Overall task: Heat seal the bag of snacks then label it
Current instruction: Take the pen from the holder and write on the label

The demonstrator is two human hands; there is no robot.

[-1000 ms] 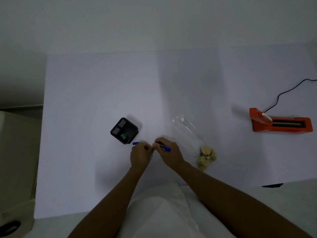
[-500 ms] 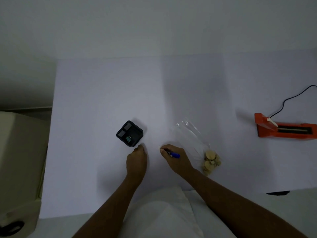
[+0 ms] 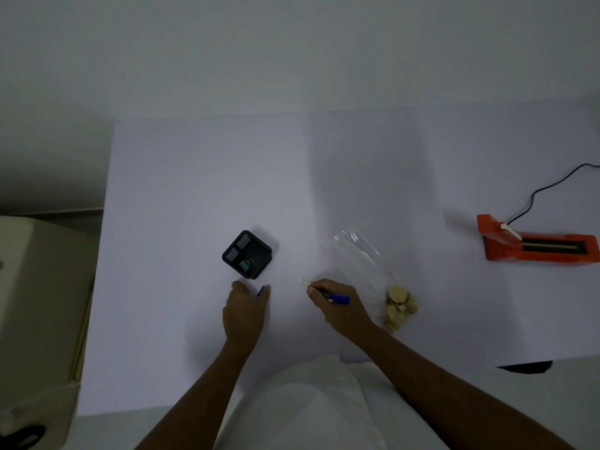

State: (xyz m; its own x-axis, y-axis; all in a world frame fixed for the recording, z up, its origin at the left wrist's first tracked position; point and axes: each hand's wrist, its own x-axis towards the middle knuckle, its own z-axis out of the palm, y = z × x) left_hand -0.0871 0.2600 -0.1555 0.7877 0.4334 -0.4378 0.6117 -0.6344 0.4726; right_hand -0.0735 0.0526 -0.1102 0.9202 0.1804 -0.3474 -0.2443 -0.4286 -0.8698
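Fingers (image 3: pixel 316 290) of the right hand (image 3: pixel 341 311) pinch a blue pen (image 3: pixel 339 299), its tip beside a small label (image 3: pixel 306 280) on the desk (image 3: pixel 194 190). Fingers of the left hand (image 3: pixel 245 311) curl round a blue pen cap (image 3: pixel 260 291). The bag of snacks (image 3: pixel 367 271) lies flat just right of the right hand. A black mesh organizer (image 3: pixel 247 254) sits just beyond the left hand. The orange heat sealer (image 3: pixel 535 246) stands well apart, at far right.

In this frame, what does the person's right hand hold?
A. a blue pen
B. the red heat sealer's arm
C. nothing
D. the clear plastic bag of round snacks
A: the right hand grips a blue pen near a small white label; the clear plastic bag of round snacks lies beside it, and the left hand pinches the blue cap.
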